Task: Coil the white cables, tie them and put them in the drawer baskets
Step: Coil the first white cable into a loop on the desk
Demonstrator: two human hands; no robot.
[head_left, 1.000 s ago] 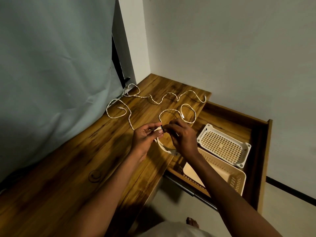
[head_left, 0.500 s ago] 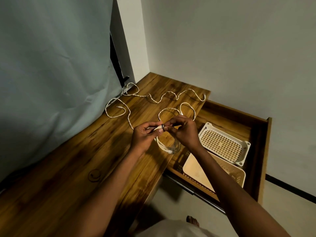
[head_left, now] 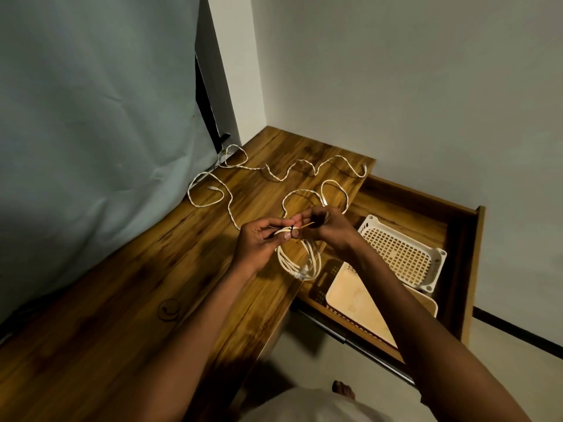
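left hand (head_left: 259,239): grip pinching coiled cable (head_left: 300,260) | right hand (head_left: 327,228): grip pinching tie (head_left: 295,232), forearms converging

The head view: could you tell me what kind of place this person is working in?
Probably a room corner at home: a wooden desk against plain walls, its drawer pulled open with plastic baskets, and a bare foot below.

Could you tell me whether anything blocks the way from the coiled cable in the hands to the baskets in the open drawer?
Nothing visible does: the coiled cable hangs just left of the open-topped baskets.
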